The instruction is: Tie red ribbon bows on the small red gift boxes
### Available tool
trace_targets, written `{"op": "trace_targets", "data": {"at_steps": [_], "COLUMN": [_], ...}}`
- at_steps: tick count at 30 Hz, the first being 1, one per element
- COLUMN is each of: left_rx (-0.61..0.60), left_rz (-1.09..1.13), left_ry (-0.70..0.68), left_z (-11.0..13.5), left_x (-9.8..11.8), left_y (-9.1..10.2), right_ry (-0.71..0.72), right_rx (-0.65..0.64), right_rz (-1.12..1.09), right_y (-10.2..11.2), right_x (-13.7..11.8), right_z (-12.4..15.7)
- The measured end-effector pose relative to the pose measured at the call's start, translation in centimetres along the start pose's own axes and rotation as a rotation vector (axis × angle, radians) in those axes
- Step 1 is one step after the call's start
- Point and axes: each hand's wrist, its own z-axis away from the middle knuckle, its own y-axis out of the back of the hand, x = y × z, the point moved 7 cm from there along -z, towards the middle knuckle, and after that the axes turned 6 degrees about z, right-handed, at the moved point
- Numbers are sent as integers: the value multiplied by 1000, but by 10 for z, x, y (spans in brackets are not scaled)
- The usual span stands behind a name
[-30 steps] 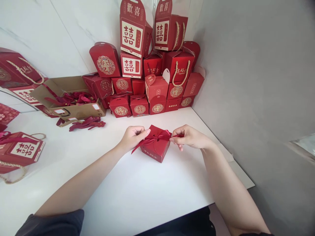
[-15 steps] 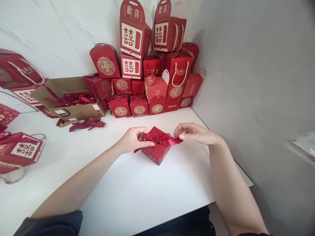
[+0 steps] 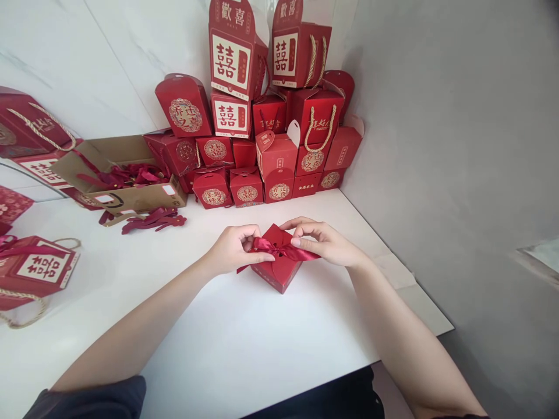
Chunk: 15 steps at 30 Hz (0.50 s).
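A small red gift box (image 3: 279, 270) stands on the white table (image 3: 244, 337), a dark red satin ribbon (image 3: 286, 250) tied across its top. My left hand (image 3: 233, 247) is closed, pinching the ribbon at the box's left side. My right hand (image 3: 325, 241) rests over the box's right top, its curled fingers on the ribbon near the knot.
A pile of red gift boxes (image 3: 262, 116) with rope handles is stacked in the far corner. A brown cardboard carton (image 3: 117, 169) holds loose red ribbons, with more ribbons (image 3: 152, 220) in front. More red boxes (image 3: 37, 267) lie at the left. A grey wall (image 3: 458, 145) closes the right side.
My right hand let go of the ribbon's outstretched end, lifted, then came in leftward onto the ribbon by the knot. My left hand stayed at the left side.
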Motion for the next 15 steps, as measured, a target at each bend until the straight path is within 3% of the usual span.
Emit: {"op": "trace_targets", "data": {"at_steps": [9,15], "left_rx": [19,3], "left_rz": [29,269], "left_ry": [-26,21], "left_z": [0,-4], "left_x": [1,-10], "left_y": [3,1], "right_ry": [-18,-36], "right_rx": [-85,4], "right_rz": [-93,-244], "right_y": [-4,-3], "right_x": [1,15], "right_z": [-1,-6]}}
